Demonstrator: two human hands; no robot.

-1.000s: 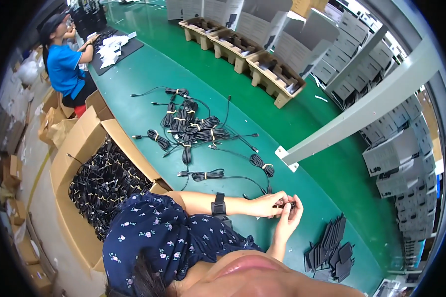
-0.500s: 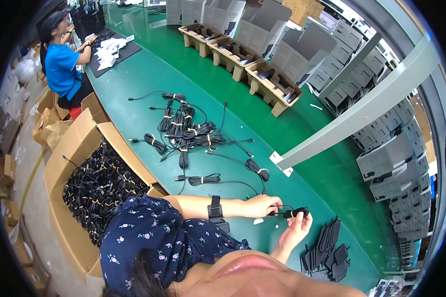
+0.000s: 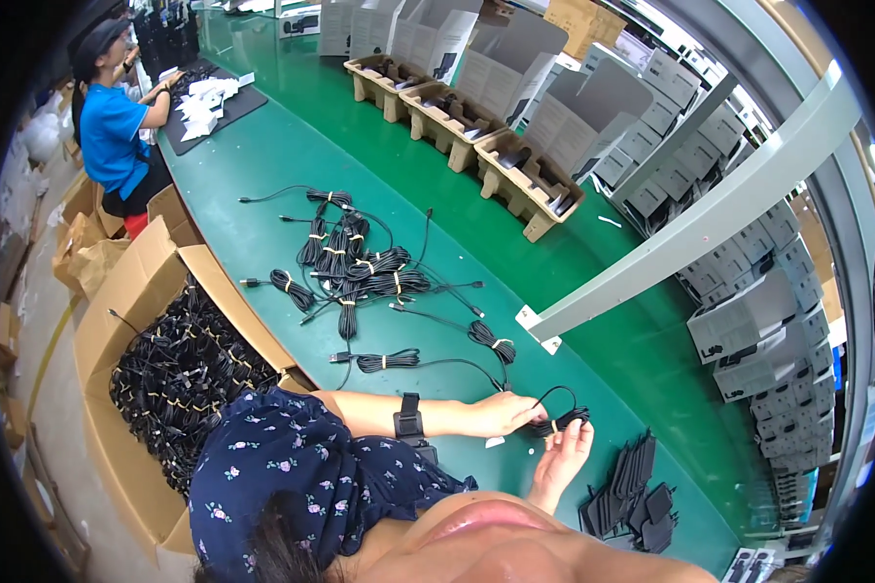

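A coiled black cable (image 3: 560, 424) with a pale tie is held between both hands above the green table. My left hand (image 3: 501, 415) pinches its near-left end, and a loop of the cable arcs up beside the fingers. My right hand (image 3: 558, 459) has thumb and fingers closed on the coil's other end. A black strap (image 3: 408, 420) circles my left forearm. Left of and beyond the hands lies a pile of tied black cables (image 3: 355, 262). One tied cable (image 3: 389, 360) and another (image 3: 491, 340) lie nearer my left hand.
Flat black pieces (image 3: 624, 486) are stacked right of my hands. An open carton (image 3: 97, 340) full of tied cables stands at the left. Brown trays (image 3: 530, 185) line the far side. A grey metal post (image 3: 671, 233) rises from the table. A co-worker (image 3: 117, 126) works at far left.
The cable's loop now arcs higher between my hands, and the left fingers have moved closer to the coil. The whole view has shifted slightly.
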